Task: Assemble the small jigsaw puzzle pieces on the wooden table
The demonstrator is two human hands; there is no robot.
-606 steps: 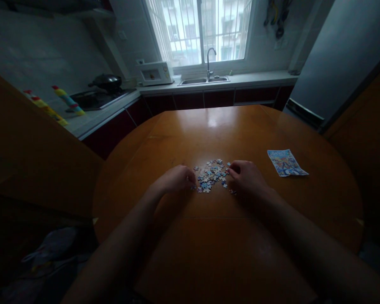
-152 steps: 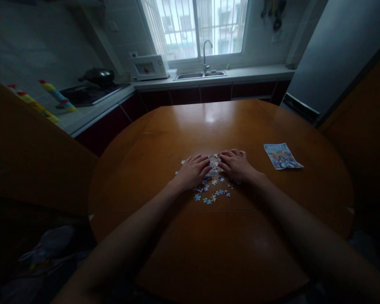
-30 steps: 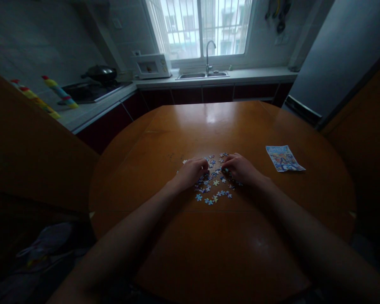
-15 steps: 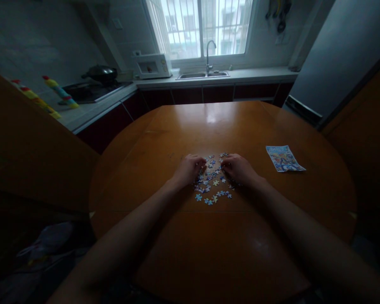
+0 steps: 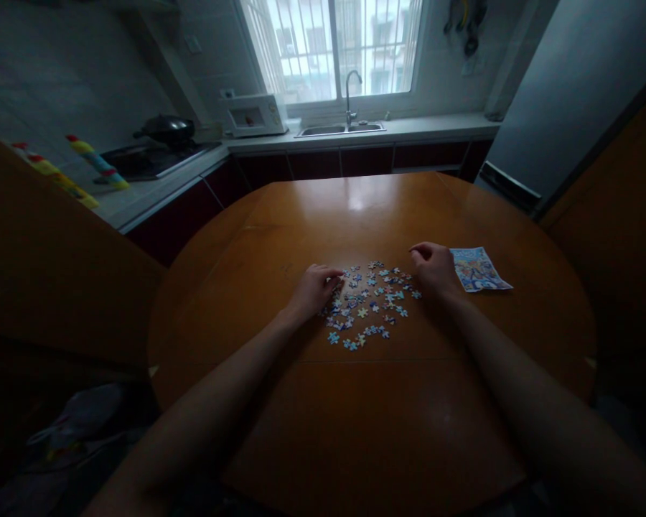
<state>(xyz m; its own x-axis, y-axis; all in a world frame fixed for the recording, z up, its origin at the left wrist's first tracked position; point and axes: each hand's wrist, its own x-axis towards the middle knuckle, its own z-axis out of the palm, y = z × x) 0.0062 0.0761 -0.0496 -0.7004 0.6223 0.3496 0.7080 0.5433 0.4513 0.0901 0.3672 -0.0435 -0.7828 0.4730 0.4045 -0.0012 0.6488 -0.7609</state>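
Loose puzzle pieces (image 5: 362,313) are being borne by the wooden table (image 5: 366,416), scattered between the hands. The left hand (image 5: 310,291) is being held curled at their left edge; the right hand (image 5: 434,269) is being held half-curled at their right, beside the printed sheet (image 5: 479,271). Whether anything is being pinched by either cannot be told. The pieces are being judged light, thin and stiffish, with bendable knobs; fingertip holds on opposite edges are being favoured.

A brown wooden table (image 5: 371,409) bears scattered puzzle pieces (image 5: 362,313) and a printed sheet (image 5: 480,271).
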